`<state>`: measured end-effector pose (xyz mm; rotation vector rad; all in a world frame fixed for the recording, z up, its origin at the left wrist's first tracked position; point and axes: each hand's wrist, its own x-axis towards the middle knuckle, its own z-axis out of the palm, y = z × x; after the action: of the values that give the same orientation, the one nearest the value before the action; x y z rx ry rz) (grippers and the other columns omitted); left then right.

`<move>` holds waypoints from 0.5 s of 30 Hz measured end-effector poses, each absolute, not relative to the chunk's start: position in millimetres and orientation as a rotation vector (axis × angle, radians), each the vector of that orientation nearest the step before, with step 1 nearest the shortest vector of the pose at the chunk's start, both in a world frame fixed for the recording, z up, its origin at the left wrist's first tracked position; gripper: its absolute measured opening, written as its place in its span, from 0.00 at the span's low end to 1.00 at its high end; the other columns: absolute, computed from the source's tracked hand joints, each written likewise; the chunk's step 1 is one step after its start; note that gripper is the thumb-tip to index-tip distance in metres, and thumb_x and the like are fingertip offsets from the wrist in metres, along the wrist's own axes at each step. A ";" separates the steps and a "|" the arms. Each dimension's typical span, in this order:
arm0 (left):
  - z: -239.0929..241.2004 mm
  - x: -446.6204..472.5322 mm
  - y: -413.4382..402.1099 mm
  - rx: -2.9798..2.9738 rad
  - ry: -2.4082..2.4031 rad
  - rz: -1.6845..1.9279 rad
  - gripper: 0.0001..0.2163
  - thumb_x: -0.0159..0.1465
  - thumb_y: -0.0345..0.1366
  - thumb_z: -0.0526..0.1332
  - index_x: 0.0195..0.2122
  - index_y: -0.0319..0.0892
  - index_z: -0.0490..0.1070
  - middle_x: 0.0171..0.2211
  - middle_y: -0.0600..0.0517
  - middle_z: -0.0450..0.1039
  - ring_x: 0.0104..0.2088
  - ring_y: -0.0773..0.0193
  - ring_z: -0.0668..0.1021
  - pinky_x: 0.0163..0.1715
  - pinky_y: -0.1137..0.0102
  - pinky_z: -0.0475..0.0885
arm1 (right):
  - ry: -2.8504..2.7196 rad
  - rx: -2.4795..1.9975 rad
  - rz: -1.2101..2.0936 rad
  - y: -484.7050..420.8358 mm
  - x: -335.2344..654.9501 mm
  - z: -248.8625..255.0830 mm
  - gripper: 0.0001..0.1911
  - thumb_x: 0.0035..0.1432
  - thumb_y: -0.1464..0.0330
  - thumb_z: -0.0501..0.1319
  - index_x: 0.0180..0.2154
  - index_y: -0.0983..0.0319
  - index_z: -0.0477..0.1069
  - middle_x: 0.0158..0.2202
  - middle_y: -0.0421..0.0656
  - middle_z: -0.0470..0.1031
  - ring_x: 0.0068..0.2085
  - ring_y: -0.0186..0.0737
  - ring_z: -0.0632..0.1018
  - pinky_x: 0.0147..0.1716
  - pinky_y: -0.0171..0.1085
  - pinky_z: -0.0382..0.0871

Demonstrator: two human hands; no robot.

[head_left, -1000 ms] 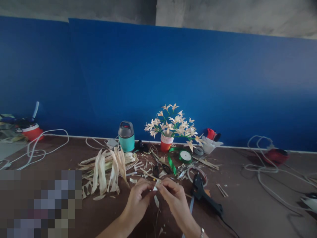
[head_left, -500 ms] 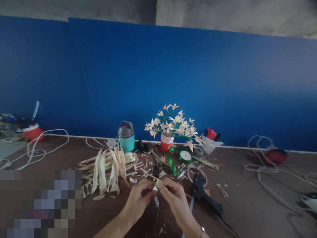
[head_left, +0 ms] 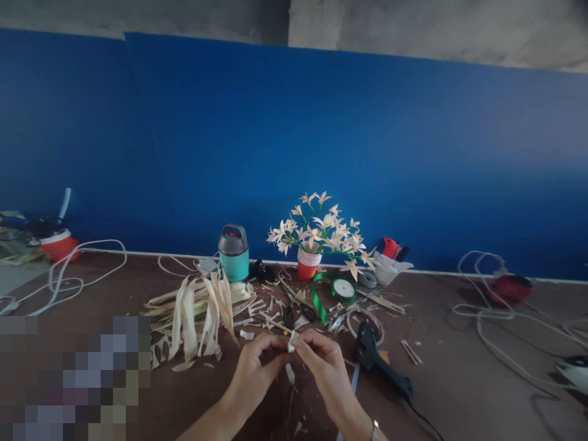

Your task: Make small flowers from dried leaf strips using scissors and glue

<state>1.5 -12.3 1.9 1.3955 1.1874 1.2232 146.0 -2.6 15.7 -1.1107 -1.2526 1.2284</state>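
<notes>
Between my fingertips is a small pale piece of dried husk (head_left: pixel 293 340). My left hand (head_left: pixel 257 367) pinches it from one side and my right hand (head_left: pixel 324 367) from the other, thumbs facing each other. A bracelet circles my right wrist. Just below lies a loose pale scrap (head_left: pixel 290 373) on the brown tabletop (head_left: pixel 193 398). Dark-handled scissors (head_left: pixel 298 313) rest beyond my hands among many husk offcuts. A black glue gun (head_left: pixel 383 361) lies right of my right hand. On the left sits a pile of dried husks (head_left: pixel 195 312).
Behind stand a cup of husk flowers (head_left: pixel 309 263), a spool of green ribbon (head_left: pixel 343 290) and a teal container (head_left: pixel 234 260). A tape ring (head_left: pixel 365 324) lies near the glue gun. White cables (head_left: pixel 487 315) run across the right, with more at left. A blue panel (head_left: pixel 275 135) backs the table.
My fingers have shifted slightly around the husk piece, which shows a little differently between them. The view has moved very slightly; the things on the table stay put.
</notes>
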 end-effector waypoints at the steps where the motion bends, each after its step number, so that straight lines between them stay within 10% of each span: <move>1: 1.9 1.8 -12.1 1.395 1.187 1.229 0.04 0.52 0.35 0.64 0.26 0.40 0.75 0.26 0.51 0.75 0.29 0.63 0.74 0.33 0.71 0.68 | -1.248 -1.108 1.234 -2.7 145.8 15.4 0.16 0.46 0.58 0.66 0.20 0.65 0.72 0.20 0.39 0.65 0.25 0.33 0.63 0.24 0.31 0.57; 15: 0.6 2.5 -9.6 1.258 1.106 1.206 0.07 0.51 0.38 0.66 0.24 0.39 0.75 0.24 0.53 0.74 0.29 0.63 0.73 0.32 0.72 0.67 | -1.216 -1.049 1.341 -2.4 144.9 15.0 0.16 0.45 0.58 0.67 0.20 0.65 0.71 0.20 0.38 0.65 0.23 0.30 0.62 0.23 0.30 0.56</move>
<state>2.5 -9.6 0.6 1.2582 1.1060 1.2058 144.9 -2.4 15.0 -1.0489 -1.2157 1.3406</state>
